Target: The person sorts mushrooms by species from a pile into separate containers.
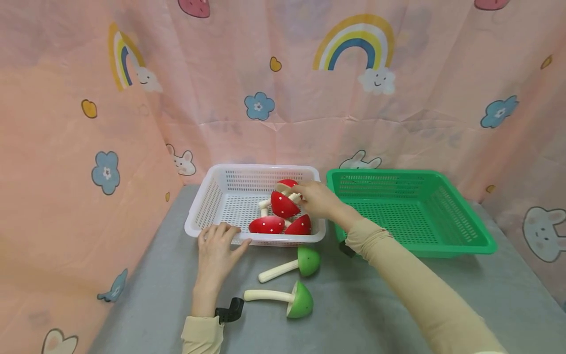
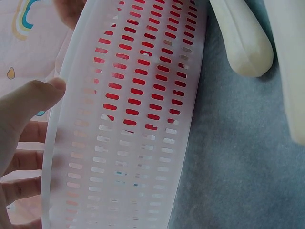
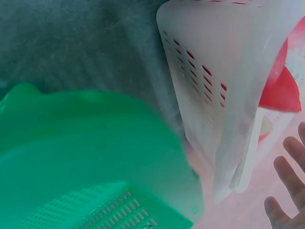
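A white perforated basket (image 1: pixel 255 238) holds several toy mushrooms with red, white-dotted caps. My left hand (image 1: pixel 216 253) grips its front rim near the left corner, thumb on the near side and fingers over the rim in the left wrist view. Over the basket's right side is my right hand (image 1: pixel 319 199), its fingertips by the pale stem of a red mushroom (image 1: pixel 284 205). The right wrist view shows those fingers (image 3: pixel 289 176) spread apart, with nothing seen between them. Two green-capped mushrooms lie in front of the basket, an upper one (image 1: pixel 308 261) and a lower one (image 1: pixel 301 301).
A green perforated basket (image 1: pixel 460 216) stands right of the white one, beneath the right forearm. Both are on a grey cloth-covered table (image 1: pixel 353 314). A pink patterned curtain (image 1: pixel 283 88) hangs behind and at the sides.
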Available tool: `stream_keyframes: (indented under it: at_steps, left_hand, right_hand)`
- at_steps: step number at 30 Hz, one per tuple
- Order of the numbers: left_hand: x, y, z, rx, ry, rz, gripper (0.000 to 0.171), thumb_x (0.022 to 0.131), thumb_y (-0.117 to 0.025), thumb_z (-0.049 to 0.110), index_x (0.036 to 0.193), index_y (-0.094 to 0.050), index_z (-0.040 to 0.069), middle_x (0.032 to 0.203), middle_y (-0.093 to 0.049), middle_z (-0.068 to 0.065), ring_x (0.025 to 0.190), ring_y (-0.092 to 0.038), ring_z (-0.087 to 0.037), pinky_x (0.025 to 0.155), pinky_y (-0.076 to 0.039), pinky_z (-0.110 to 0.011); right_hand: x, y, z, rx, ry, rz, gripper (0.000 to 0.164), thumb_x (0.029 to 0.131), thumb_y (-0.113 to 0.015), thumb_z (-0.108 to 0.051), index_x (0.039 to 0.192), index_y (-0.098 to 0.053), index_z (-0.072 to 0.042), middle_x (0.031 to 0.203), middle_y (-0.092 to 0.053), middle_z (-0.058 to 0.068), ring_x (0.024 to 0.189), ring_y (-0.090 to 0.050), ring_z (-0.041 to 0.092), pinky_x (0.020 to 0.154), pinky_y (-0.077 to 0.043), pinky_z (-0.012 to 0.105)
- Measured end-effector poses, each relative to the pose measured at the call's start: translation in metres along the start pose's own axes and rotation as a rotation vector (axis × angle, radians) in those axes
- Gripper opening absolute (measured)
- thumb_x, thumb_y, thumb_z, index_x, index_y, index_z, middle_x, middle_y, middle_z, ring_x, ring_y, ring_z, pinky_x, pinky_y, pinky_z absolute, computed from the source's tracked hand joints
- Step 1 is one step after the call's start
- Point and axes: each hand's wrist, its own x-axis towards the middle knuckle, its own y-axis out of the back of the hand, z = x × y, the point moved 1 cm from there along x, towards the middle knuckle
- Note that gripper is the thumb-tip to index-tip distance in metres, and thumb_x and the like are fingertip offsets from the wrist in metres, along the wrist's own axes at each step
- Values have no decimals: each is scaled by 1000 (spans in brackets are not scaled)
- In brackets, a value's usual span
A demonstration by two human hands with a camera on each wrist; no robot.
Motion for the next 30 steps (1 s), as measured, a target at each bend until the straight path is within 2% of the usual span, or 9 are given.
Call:
stream_keyframes:
  at_steps: [3, 8, 12, 20, 24, 30]
  left_hand:
    - [0, 1, 0, 1, 12, -17, 33, 78, -79, 34, 101, -72, 12, 98, -65, -6, 100, -55, -27, 102, -34, -53]
    - [0, 3, 0, -1, 12, -28, 33, 79, -78, 34, 103, -71, 12, 100, -65, -6, 102, -55, -27, 103, -33, -53]
    - [-1, 4, 0, 2, -6, -13, 32, 79, -78, 33, 101, -71, 12, 100, -65, -6, 102, -56, -28, 103, -33, -53]
    - [-1, 6, 2, 11, -51, 54, 26, 79, -77, 30, 97, -72, 12, 98, -65, -7, 99, -57, -29, 98, -37, -54]
    - [-1, 8, 4, 13, -59, 57, 24, 81, -76, 29, 96, -72, 12, 97, -65, -6, 97, -58, -29, 96, -39, -53]
    - [2, 15, 11, -21, -43, 14, 22, 83, -74, 28, 99, -72, 13, 98, -65, -5, 95, -58, -27, 93, -44, -50]
  right_hand:
    - [-7, 5, 3, 15, 17, 23, 37, 85, -68, -11, 122, -64, -9, 116, -68, 11, 103, -63, 26, 88, -54, 42]
    - [-21, 11, 6, 58, 9, 74, 34, 86, -65, -7, 120, -64, -8, 117, -68, 10, 106, -63, 27, 88, -53, 43]
    - [-31, 15, 9, 121, -11, 111, 32, 87, -65, -6, 119, -65, -8, 116, -68, 10, 107, -62, 29, 85, -54, 44]
    - [-50, 16, 13, 208, -59, 128, 36, 88, -64, -8, 125, -62, -9, 118, -67, 12, 110, -60, 30, 83, -56, 44]
    - [-61, 16, 17, 228, -75, 143, 37, 90, -63, -8, 127, -61, -10, 120, -66, 12, 112, -58, 30, 88, -53, 46]
    - [-78, 19, 22, 264, -110, 166, 39, 91, -63, -10, 129, -59, -10, 125, -63, 11, 117, -56, 31, 93, -51, 50]
